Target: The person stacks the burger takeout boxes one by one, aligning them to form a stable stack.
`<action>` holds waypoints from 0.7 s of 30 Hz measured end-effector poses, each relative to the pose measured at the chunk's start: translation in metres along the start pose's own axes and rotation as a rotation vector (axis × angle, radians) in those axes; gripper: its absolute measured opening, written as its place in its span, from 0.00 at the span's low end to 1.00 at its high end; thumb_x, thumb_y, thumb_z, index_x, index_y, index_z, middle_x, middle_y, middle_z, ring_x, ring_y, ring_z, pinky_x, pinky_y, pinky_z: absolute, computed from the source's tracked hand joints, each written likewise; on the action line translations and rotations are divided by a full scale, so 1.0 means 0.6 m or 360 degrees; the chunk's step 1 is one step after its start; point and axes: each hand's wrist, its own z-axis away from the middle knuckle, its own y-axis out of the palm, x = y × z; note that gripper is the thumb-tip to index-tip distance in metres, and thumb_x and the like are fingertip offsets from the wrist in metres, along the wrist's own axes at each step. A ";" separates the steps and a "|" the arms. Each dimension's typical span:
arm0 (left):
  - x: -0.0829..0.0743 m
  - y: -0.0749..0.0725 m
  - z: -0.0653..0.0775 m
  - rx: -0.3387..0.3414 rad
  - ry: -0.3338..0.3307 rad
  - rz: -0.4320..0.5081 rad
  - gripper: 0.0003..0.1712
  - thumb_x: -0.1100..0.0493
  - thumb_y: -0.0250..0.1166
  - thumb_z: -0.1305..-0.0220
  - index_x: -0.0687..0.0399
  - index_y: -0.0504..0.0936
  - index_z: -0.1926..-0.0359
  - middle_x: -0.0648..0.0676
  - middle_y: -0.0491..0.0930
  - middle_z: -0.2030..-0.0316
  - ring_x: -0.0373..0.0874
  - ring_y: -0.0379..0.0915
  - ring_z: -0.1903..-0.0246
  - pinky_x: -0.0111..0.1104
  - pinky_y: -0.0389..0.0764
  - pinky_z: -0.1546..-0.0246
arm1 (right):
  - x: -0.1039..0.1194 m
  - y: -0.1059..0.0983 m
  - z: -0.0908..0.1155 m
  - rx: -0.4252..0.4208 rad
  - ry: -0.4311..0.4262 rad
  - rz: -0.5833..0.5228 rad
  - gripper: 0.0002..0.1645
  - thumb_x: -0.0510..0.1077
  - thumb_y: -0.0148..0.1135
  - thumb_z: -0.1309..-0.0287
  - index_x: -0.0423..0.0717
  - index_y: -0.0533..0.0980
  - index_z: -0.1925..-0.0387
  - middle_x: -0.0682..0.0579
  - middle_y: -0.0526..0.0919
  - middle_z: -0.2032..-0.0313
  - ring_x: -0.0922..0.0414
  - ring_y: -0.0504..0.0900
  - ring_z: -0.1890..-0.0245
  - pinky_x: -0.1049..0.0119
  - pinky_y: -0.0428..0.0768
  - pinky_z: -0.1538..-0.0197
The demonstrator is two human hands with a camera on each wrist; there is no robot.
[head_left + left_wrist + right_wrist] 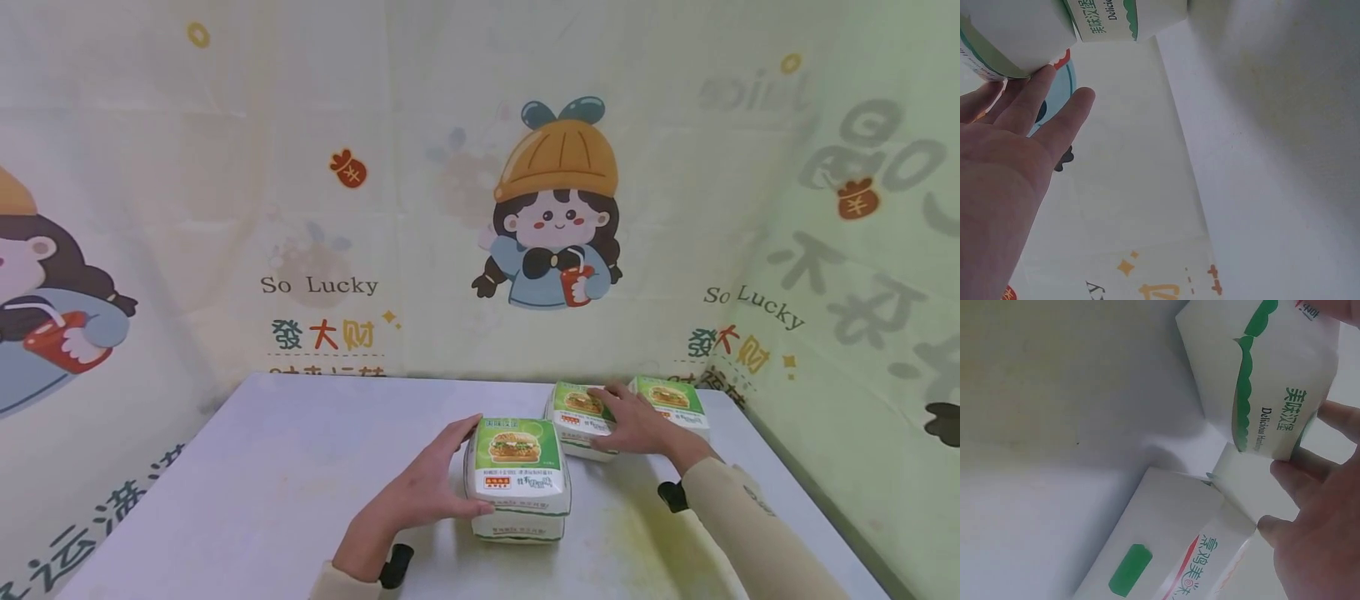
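A white and green burger box (517, 479) sits on the table, its lid printed with a burger. My left hand (423, 483) holds its left side, thumb at the front corner and fingers at the back one. In the left wrist view the left fingers (1038, 100) lie along the box's side. Farther back stands a second burger box (573, 425), its back left corner close to the first. My right hand (637, 425) grips its right side, thumb in front and fingertips behind. A third burger box (682, 408) stands just right of it, partly hidden by that hand.
The white table (300, 467) stretches away to the left of the boxes. Behind it and at both sides hangs a printed cloth (435, 333) with cartoon figures, touching the table's back edge. In the right wrist view the third box lies close beside the gripped one.
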 end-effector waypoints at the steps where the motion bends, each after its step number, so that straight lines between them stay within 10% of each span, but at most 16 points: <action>1: 0.000 0.000 0.000 0.0003 -0.0005 0.0007 0.65 0.41 0.81 0.60 0.43 0.53 0.24 0.45 0.61 0.28 0.43 0.58 0.30 0.53 0.65 0.31 | -0.001 0.001 0.000 -0.0010 -0.0003 0.0002 0.54 0.65 0.70 0.51 0.51 0.61 0.27 0.35 0.59 0.29 0.27 0.59 0.32 0.25 0.58 0.35; 21: -0.001 0.002 0.002 0.0017 -0.0011 0.0096 0.66 0.40 0.79 0.57 0.44 0.50 0.23 0.44 0.57 0.27 0.44 0.56 0.28 0.51 0.65 0.29 | 0.002 -0.005 0.017 -0.0259 -0.0032 -0.0244 0.50 0.65 0.71 0.51 0.51 0.66 0.31 0.38 0.63 0.37 0.43 0.70 0.44 0.41 0.76 0.46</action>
